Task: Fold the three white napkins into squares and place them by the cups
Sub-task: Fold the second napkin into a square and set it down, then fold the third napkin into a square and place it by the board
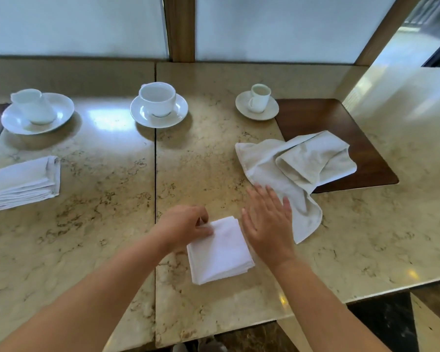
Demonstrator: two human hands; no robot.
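A white napkin folded into a square (220, 251) lies near the table's front edge. My left hand (186, 226) pinches its far left corner. My right hand (267, 222) hovers flat and open just right of it, fingers spread. A second folded napkin (23, 182) rests at the left, in front of the left cup (33, 106) on its saucer. An unfolded, crumpled napkin (292, 174) lies at the right, partly on a dark wooden inset. The middle cup (158, 99) and the small right cup (259, 97) stand on saucers along the back.
The marble table (99, 224) has a seam running down its middle. A dark wooden inset (346, 123) sits at the right. Frosted panels with a wooden post rise behind the table. The table's front edge drops to a dark floor at lower right.
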